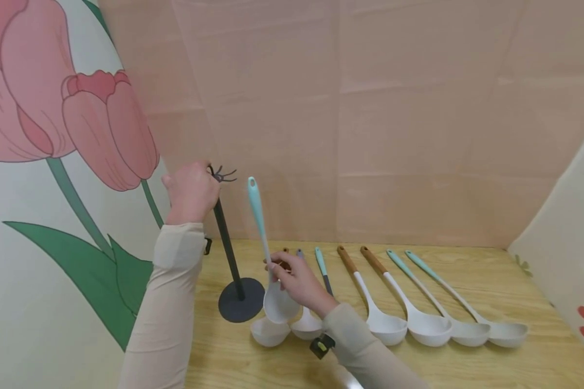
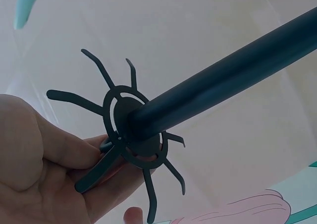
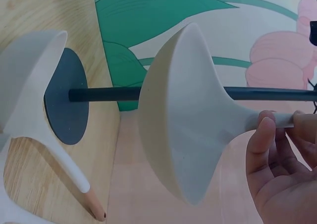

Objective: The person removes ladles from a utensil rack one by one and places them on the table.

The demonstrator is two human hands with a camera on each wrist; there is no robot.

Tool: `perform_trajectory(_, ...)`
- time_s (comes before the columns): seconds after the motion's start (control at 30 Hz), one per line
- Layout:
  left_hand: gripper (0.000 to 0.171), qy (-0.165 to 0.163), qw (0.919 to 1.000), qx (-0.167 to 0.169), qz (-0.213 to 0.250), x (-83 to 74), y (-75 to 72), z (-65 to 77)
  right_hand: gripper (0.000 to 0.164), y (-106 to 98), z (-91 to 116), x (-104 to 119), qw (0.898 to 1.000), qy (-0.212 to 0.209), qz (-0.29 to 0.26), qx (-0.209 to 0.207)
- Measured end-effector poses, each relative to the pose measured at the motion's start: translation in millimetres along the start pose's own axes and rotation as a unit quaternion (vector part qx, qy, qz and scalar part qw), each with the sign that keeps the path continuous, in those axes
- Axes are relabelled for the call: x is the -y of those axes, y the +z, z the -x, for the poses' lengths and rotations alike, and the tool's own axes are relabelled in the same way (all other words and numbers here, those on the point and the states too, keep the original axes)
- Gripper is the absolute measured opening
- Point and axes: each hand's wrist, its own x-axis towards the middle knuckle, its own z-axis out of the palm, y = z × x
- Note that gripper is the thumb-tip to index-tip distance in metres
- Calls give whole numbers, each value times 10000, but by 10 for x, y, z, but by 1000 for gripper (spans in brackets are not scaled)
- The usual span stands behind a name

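Observation:
A black utensil stand (image 1: 227, 246) with a round base rises on the left of the table. At its top, my left hand (image 1: 192, 189) grips the ring of hooks (image 1: 221, 176), thumb and fingers around a couple of the hooks in the left wrist view. My right hand (image 1: 299, 283) pinches the lower handle of a ladle (image 1: 256, 208) with a turquoise grip and pale bowl. This ladle is held upright, bowl down, just right of the pole and above the table. Its grip has a hanging hole at the tip, a little below hook height.
Several ladles lie in a row on the wooden table (image 1: 516, 292), bowls toward me. Among them are a brown-handled ladle (image 1: 389, 327) and a turquoise-handled ladle (image 1: 508, 334). A pink backdrop (image 1: 418, 135) stands behind, and a tulip-printed panel (image 1: 92, 216) borders the left.

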Motion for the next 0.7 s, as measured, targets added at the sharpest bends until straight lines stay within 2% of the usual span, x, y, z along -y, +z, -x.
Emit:
perform_trajectory(0.27, 43, 15, 10000, 57, -63, 13, -6, -2, 20, -76, 83, -65, 9999, -19, 13, -149)
perform_trajectory(0.57, 43, 16, 9999, 53, -107, 8, -11, 8, 19, -191, 161, -150, 9987, -40, -38, -505)
perform_trajectory(0.7, 43, 18, 9999, 70, -123, -3, -18, 15, 19, -259, 202, -182, 9979, 89, 23, -647)
